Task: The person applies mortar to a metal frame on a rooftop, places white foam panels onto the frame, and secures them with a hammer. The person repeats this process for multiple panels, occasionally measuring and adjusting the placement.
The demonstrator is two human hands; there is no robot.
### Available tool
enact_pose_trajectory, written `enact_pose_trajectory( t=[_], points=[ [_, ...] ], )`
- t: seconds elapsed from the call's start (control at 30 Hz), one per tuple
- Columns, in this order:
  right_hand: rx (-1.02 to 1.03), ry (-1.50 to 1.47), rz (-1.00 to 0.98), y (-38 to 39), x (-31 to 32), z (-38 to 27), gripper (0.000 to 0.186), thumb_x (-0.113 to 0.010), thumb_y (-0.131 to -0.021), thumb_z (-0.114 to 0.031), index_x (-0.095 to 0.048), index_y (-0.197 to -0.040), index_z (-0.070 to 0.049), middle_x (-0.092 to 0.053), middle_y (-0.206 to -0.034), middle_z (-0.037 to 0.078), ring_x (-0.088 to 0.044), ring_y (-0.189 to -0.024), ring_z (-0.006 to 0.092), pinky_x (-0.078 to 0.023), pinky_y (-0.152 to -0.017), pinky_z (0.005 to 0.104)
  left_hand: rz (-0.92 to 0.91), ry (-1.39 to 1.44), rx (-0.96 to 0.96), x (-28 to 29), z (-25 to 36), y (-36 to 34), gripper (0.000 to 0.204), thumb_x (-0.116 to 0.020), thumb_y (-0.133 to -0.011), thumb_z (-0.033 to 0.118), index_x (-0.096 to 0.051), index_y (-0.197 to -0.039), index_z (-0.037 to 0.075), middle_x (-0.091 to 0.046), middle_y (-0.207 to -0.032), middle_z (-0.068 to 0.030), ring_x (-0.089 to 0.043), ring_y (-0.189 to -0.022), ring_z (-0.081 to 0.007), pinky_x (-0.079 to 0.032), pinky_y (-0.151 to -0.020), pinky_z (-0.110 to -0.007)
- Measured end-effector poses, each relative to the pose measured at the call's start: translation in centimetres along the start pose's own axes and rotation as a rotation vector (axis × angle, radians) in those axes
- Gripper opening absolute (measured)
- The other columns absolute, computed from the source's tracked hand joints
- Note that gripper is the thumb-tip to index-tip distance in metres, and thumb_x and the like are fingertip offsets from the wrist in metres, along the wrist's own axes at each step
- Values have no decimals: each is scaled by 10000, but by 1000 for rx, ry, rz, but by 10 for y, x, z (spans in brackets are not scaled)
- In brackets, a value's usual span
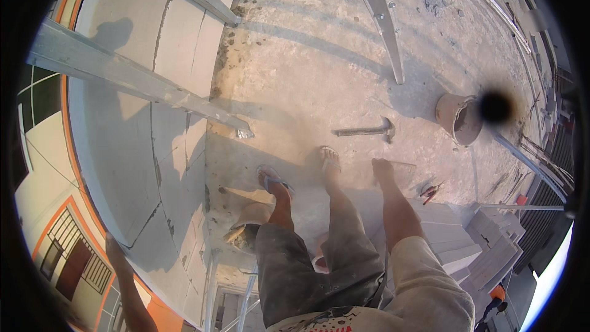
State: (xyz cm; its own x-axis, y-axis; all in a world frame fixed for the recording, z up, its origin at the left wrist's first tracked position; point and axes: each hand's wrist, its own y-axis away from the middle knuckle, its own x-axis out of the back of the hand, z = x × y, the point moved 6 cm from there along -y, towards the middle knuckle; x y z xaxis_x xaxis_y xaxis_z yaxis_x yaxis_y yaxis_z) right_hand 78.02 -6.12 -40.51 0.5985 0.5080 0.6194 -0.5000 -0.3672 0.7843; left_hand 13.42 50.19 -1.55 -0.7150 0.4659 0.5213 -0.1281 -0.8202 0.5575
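My right hand (382,169) is closed around one end of a thin, straight rod (404,164), held low in front of me; its exact kind is too small to tell. Just beyond it a claw hammer (362,131) lies on the dusty concrete floor, handle to the left. To the right of that hand, red-handled pliers (430,193) rest on the floor. My left hand (113,247) is out at the far left, by the edge of the pale block wall (117,166). Its fingers are hard to make out, and I see nothing held in it.
Metal beams (141,80) slant across the wall, and another post (384,31) comes down ahead. A bucket (458,118) lies tipped at the right. Stacked pale blocks (445,237) stand behind my right arm. Another bucket (243,237) sits by my left leg. A person in orange (498,295) is far off.
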Motion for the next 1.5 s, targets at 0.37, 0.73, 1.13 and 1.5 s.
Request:
enact_pose_trajectory(
  t=[0.37, 0.73, 1.13, 1.5],
  points=[
    [-930, -1428, 179, -190, -165, 14, 545, -653, -857, -430, -583, -1163, 15, -641, -972, 168, -657, -744, 293, -581, -600, 447, 279, 11, 127, -7, 31, 16, 489, -373, -1048, 396, -458, -1360, 29, -551, -1328, -68, -518, -1221, -185, -401, -1043, -355],
    [-804, -1247, -250, 10, -30, 20, 160, -593, -858, -153, -534, -780, -26, -453, -542, 51, -452, -396, 197, -390, -361, 376, 242, -61, 87, 12, -7, 1, 425, -434, -1030, 417, -613, -1188, 66, -653, -1011, 10, -584, -976, -120, -444, -882, -294],
    [338, -1189, 177, 67, 443, -283, 318, -578, -936, -346, -581, -899, -30, -444, -544, -9, -428, -414, 96, -335, -365, 293, 369, -350, 77, -17, 8, 7, 579, -448, -970, 431, -567, -1258, -57, -601, -1209, -287, -554, -1171, -398, -389, -1017, -429],
    [412, -1075, 173, -72, 570, -427, 210, -677, -854, -233, -587, -885, -45, -501, -593, 0, -401, -356, 107, -306, -326, 291, 430, -121, 114, -31, 32, 19, 378, -511, -964, 323, -632, -1041, -27, -637, -859, -124, -574, -818, -201, -452, -778, -359]
  ],
)
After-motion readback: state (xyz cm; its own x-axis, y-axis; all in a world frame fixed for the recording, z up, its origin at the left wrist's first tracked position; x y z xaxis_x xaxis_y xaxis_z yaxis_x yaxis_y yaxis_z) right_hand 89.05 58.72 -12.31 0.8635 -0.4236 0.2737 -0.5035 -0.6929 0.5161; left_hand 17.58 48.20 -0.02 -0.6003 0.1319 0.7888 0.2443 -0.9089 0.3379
